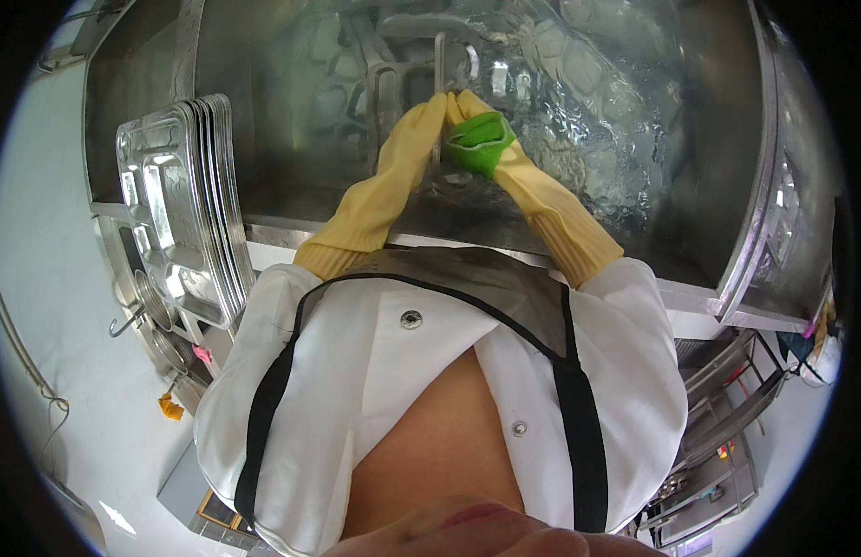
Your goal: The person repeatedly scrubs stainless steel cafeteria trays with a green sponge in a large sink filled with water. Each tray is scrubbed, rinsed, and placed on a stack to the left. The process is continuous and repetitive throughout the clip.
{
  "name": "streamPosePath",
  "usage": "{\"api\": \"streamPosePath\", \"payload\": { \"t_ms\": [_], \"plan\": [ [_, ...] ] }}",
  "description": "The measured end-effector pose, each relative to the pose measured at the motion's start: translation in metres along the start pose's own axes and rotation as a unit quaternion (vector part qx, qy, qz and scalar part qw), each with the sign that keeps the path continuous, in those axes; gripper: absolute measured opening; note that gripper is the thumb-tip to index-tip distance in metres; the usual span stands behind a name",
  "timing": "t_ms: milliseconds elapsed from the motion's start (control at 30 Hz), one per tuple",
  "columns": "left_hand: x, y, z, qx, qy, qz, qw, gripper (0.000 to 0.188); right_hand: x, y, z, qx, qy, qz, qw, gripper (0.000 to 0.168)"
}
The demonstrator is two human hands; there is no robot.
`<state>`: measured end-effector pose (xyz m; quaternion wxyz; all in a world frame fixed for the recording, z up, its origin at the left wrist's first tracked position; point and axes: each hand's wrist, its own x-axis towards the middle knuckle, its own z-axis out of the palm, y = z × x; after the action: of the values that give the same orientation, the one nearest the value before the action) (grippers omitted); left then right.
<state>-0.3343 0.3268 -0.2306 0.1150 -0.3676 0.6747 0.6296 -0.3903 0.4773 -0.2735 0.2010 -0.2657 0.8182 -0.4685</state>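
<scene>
Both my hands wear long yellow rubber gloves and meet over a water-filled stainless steel sink point(263, 188). My left hand point(413, 136) grips the near part of a metal compartment tray point(439, 66), which stands nearly edge-on with its far end reaching away from me. My right hand point(472, 104) is on the tray's other side with a green scrubbing cloth point(481, 143) bunched against its palm. The fingertips of both gloves come together at the tray's edge, and its lower part is blurred by water. More compartment trays point(396, 83) lie under the surface.
A stack of stainless compartment trays point(173, 209) stands on edge at the sink's left rim. Round metal strainers point(155, 299) and a hook point(127, 324) hang below it. A sink divider point(744, 230) runs along the right. Metal shelving point(723, 411) stands behind me on the right.
</scene>
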Motion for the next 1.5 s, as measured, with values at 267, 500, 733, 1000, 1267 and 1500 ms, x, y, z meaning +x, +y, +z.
{"api": "streamPosePath", "payload": {
  "t_ms": [267,500,733,1000,1267,1500],
  "plan": [
    [-0.047,0.053,0.047,0.104,-0.187,0.056,0.975,0.04,-0.063,-0.014,-0.048,-0.121,0.045,-0.022,0.991,0.026],
    [-0.06,0.058,0.12,0.107,-0.317,-0.029,0.942,0.035,-0.136,0.024,-0.087,0.016,0.175,-0.017,0.984,0.035],
    [-0.081,0.079,0.154,0.252,-0.304,-0.03,0.918,0.017,-0.173,0.04,-0.128,-0.1,0.107,0.045,0.988,0.02],
    [-0.088,0.09,0.175,0.338,-0.238,0.043,0.909,0.027,-0.168,0.01,-0.144,-0.155,0.128,0.262,0.944,0.036],
    [-0.058,0.088,0.128,0.37,-0.146,0.058,0.916,0.034,-0.142,-0.022,-0.147,-0.168,0.133,0.34,0.916,0.036],
    [-0.009,0.065,0.101,0.31,-0.18,0.049,0.932,0.036,-0.141,-0.015,-0.147,-0.236,0.141,0.323,0.906,0.036]
  ]
}}
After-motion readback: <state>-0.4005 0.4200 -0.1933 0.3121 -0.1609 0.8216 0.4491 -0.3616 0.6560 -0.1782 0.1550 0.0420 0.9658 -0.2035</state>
